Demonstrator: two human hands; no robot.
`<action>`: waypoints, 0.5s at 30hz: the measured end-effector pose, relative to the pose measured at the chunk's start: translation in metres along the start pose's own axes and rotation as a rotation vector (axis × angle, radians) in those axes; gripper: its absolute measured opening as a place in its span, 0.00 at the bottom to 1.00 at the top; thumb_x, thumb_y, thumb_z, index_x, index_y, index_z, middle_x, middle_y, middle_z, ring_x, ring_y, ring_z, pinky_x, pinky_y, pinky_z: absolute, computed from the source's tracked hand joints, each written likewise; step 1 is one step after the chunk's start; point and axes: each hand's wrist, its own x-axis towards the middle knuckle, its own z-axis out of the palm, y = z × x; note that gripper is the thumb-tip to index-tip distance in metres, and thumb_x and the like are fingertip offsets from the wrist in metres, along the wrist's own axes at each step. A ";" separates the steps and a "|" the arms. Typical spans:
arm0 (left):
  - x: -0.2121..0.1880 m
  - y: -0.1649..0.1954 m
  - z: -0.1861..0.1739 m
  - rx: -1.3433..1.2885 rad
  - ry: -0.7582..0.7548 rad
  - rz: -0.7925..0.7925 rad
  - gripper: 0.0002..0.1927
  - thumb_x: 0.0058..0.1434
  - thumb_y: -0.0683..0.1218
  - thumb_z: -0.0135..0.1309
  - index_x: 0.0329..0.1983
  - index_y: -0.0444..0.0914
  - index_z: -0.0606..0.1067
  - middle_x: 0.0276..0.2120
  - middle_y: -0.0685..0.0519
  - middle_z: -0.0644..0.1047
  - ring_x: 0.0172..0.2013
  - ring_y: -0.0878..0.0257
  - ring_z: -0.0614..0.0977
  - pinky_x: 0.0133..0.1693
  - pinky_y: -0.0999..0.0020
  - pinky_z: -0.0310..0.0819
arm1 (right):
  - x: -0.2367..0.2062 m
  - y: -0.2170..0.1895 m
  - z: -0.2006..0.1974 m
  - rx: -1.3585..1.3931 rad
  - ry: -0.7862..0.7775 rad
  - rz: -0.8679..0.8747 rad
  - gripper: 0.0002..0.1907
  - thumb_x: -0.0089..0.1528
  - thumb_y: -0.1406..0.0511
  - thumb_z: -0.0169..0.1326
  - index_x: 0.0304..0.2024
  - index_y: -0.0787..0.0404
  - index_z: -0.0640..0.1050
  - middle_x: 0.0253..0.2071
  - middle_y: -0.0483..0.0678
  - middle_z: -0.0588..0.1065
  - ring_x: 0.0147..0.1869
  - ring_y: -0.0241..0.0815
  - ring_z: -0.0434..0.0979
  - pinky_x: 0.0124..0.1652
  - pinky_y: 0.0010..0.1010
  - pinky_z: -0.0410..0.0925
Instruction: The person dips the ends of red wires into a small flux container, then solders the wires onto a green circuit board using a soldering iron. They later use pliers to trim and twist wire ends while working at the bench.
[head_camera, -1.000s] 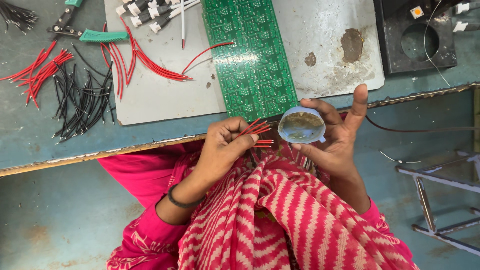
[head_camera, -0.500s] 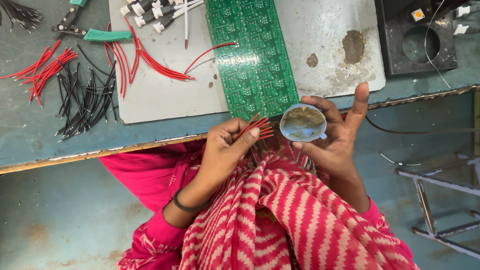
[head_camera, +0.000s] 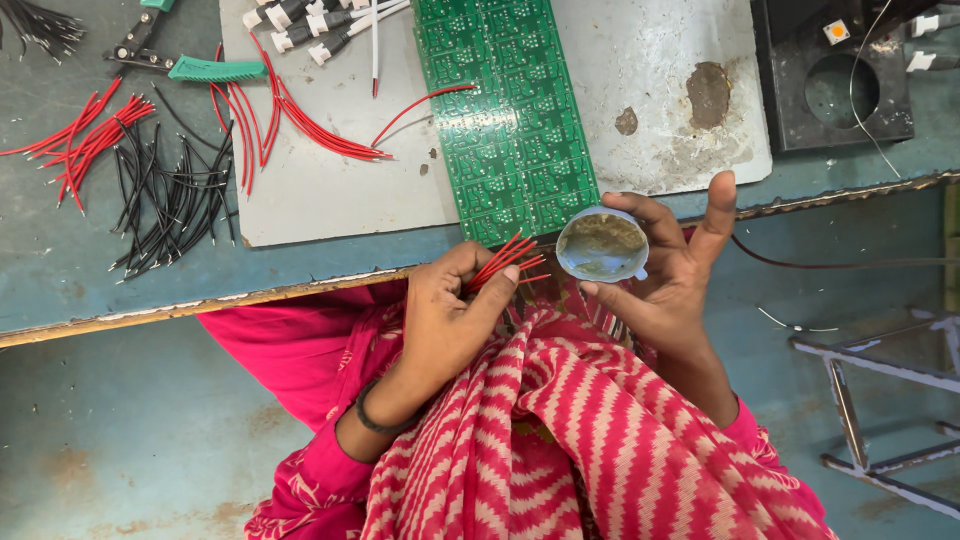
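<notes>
My left hand (head_camera: 450, 315) grips a small bundle of short red wires (head_camera: 510, 262), their ends pointing toward a small round tin (head_camera: 602, 245). That tin, filled with brownish paste, rests in the fingers of my right hand (head_camera: 670, 270), just below the table's front edge. The wire tips sit a little left of the tin, close to it but apart. A long green circuit board (head_camera: 510, 110) lies on the grey mat (head_camera: 330, 180) directly above both hands.
Loose red wires (head_camera: 290, 115) and black wires (head_camera: 170, 200) lie at the left of the blue table (head_camera: 60, 270), with green-handled pliers (head_camera: 190, 62) and white connectors (head_camera: 300, 20). A black holder with a round hole (head_camera: 835, 85) stands at the right. A metal frame (head_camera: 880, 400) is on the floor.
Both hands have drifted slightly; the red wire bundle has moved a little closer to the tin. The grips are unchanged.
</notes>
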 end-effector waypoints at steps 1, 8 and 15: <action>0.000 0.000 0.000 -0.004 0.014 0.010 0.12 0.67 0.44 0.58 0.29 0.35 0.73 0.19 0.62 0.72 0.23 0.78 0.67 0.24 0.77 0.60 | 0.000 0.000 0.001 -0.010 -0.004 -0.003 0.69 0.60 0.83 0.62 0.76 0.33 0.28 0.70 0.58 0.63 0.65 0.45 0.77 0.60 0.36 0.76; -0.001 0.005 0.006 0.116 0.113 0.109 0.13 0.62 0.43 0.60 0.25 0.34 0.72 0.16 0.59 0.71 0.20 0.77 0.66 0.22 0.76 0.59 | -0.004 0.001 0.011 -0.183 -0.005 -0.044 0.69 0.61 0.83 0.62 0.76 0.30 0.28 0.71 0.59 0.64 0.65 0.46 0.76 0.59 0.36 0.76; 0.005 0.012 0.015 0.197 0.132 0.178 0.10 0.59 0.42 0.59 0.26 0.34 0.72 0.17 0.55 0.72 0.18 0.74 0.70 0.23 0.74 0.65 | -0.003 0.000 0.017 -0.316 -0.022 -0.140 0.70 0.60 0.82 0.62 0.77 0.26 0.30 0.68 0.59 0.63 0.64 0.46 0.76 0.59 0.38 0.76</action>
